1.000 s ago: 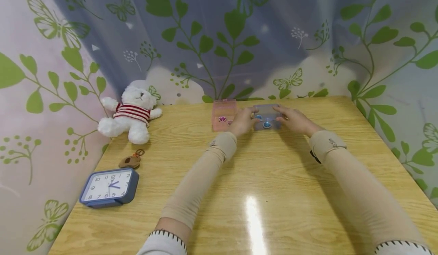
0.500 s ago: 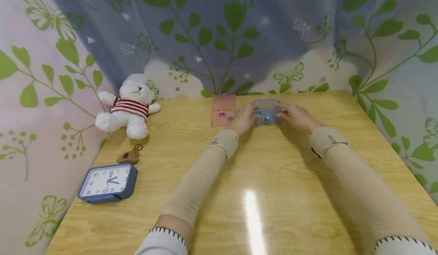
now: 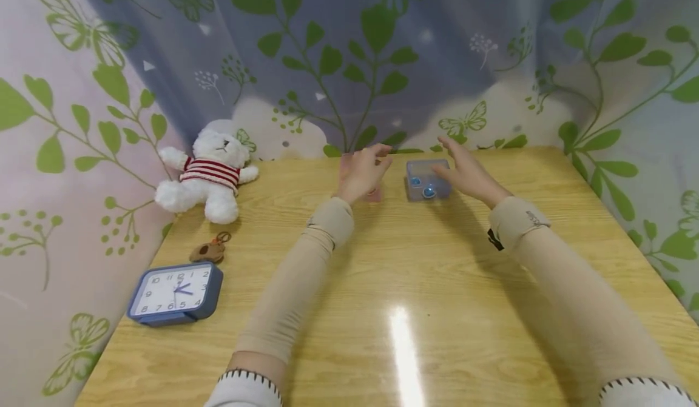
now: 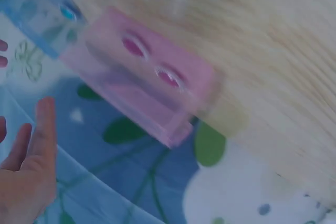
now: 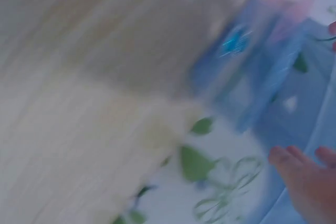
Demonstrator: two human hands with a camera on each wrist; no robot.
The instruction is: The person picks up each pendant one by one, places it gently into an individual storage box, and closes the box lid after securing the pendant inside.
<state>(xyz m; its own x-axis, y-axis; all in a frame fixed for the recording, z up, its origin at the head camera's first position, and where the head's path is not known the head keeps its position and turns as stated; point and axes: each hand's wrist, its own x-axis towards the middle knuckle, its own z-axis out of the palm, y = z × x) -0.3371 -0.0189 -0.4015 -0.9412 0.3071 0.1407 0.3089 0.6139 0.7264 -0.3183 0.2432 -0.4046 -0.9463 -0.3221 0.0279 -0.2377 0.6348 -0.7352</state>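
A see-through blue box (image 3: pixel 428 165) stands on the table near its back edge, with blue gems (image 3: pixel 429 192) in a pale setting. My right hand (image 3: pixel 466 175) is at its right side, fingers spread and extended; the thumb lies before the box, and whether it touches I cannot tell. Over the see-through pink box (image 4: pixel 157 106) to the left is my left hand (image 3: pixel 363 171), hiding most of that box in the head view. Its fingers are loosely bent, holding nothing. Two pink gems (image 4: pixel 135 45) show on the pink box in the left wrist view. Whether either lid is raised is unclear.
A white teddy bear (image 3: pixel 210 176) in a striped sweater sits at the back left corner. Before it lie a small brown keychain (image 3: pixel 209 250) and a blue alarm clock (image 3: pixel 175 293). A patterned curtain (image 3: pixel 306 43) borders the wooden table (image 3: pixel 437 334).
Both hands held the blue box before. My left hand has let go and moved left over the pink box; my right hand has loosened and its fingers have lifted.
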